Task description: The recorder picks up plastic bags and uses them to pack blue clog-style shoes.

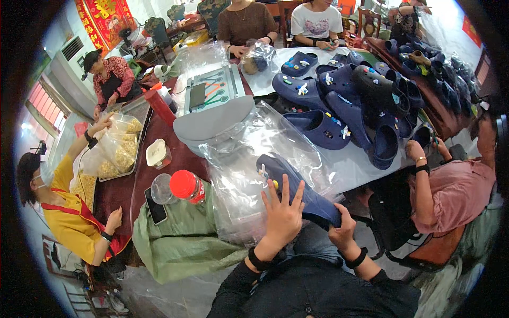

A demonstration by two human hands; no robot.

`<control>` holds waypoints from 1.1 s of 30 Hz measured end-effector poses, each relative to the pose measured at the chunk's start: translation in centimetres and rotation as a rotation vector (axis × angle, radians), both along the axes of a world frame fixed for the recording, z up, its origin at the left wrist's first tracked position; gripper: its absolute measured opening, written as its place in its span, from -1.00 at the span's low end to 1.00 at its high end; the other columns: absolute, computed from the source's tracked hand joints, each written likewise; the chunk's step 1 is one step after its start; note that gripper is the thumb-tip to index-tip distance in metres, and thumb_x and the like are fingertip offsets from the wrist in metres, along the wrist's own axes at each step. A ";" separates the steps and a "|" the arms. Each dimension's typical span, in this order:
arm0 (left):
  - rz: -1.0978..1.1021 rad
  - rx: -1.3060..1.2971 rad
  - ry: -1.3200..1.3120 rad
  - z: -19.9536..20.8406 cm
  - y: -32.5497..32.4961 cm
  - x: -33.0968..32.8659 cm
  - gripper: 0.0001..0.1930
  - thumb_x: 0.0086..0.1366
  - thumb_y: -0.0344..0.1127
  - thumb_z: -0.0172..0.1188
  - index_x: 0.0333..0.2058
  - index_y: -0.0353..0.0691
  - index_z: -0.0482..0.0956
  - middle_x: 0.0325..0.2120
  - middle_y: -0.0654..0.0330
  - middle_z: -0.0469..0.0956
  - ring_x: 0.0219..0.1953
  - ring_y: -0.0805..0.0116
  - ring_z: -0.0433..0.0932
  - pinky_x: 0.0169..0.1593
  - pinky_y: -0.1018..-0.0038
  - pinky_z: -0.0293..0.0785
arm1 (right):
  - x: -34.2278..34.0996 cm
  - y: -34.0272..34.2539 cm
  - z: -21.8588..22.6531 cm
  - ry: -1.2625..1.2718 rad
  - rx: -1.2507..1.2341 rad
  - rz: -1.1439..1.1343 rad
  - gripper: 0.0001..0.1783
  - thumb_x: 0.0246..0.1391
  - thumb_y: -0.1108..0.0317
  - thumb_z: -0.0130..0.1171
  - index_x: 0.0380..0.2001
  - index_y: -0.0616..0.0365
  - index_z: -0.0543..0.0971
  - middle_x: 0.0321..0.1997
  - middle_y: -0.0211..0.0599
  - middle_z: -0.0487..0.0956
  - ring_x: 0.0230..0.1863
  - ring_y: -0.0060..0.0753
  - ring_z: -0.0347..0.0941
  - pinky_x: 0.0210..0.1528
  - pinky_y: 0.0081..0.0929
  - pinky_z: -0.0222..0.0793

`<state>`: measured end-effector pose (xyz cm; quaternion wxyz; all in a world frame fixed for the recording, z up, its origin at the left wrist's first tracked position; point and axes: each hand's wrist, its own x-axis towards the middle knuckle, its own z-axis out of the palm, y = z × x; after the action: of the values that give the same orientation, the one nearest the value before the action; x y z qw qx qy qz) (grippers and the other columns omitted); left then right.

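Observation:
A navy clog with small white and yellow charms lies over a stack of clear plastic bags, right in front of me. My right hand grips its near end, the thumb and fingers closed around it. Spread fingers of my left hand rest against the clog's side, by the charms. Whether that palm presses on the shoe is hard to see. Beyond it, a big pile of navy clogs, many with charms, covers the white table sheet.
Left of the bags are a red-lidded jar, a clear cup, a phone and a green cloth. A grey padded item stands behind. Co-workers sit around; one in pink is close on the right.

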<state>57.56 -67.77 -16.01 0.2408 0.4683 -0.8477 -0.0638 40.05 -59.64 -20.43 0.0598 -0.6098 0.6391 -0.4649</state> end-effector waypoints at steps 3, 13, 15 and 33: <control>-0.046 -0.023 -0.020 0.6 -0.2 -0.3 -0.46 0.21 -0.20 0.01 0.19 0.07 0.22 0.27 -0.05 -0.09 0.26 -0.35 -0.19 0.12 -0.32 -0.16 | 0.5 -1.0 -0.5 -0.028 -0.016 -0.022 -0.45 -0.37 0.59 0.06 -0.12 0.30 0.41 -0.24 0.08 0.49 -0.21 0.13 0.46 -0.17 -0.28 0.40; -0.190 -0.117 -0.046 0.0 -0.1 -1.9 -0.53 0.22 -0.15 -0.03 0.15 0.19 0.31 0.25 0.09 0.04 0.31 -0.13 -0.19 0.19 -0.24 -0.33 | 2.5 -4.6 -3.7 -0.381 -0.004 -0.199 -0.50 -0.28 0.63 0.07 -0.11 0.38 0.38 -0.21 0.10 0.48 -0.17 0.14 0.44 -0.12 -0.28 0.36; -0.182 -0.165 0.000 -0.3 -0.4 -1.5 -0.50 0.22 -0.17 -0.02 0.18 0.15 0.25 0.26 0.02 0.01 0.31 -0.14 -0.19 0.19 -0.24 -0.32 | 2.8 -5.1 -3.2 -0.310 -0.079 -0.207 -0.54 -0.22 0.61 0.13 -0.12 0.38 0.39 -0.20 0.05 0.50 -0.15 -0.03 0.46 -0.08 -0.36 0.33; 0.055 0.551 0.552 -7.1 0.0 1.3 -0.13 0.16 -0.32 0.07 0.26 -0.24 -0.37 -0.37 -0.21 0.51 -0.38 -0.11 0.52 -0.31 0.17 0.40 | 5.8 -6.0 -1.9 -0.833 0.047 -0.178 -0.69 0.01 0.53 0.08 -0.13 0.36 0.40 -0.24 -0.17 0.47 -0.19 -0.40 0.37 -0.10 -0.46 0.28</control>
<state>58.89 -67.76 -23.09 0.3266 0.5034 -0.6893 -0.4060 45.86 -65.69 -22.37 0.2864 -0.3109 0.6211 -0.6600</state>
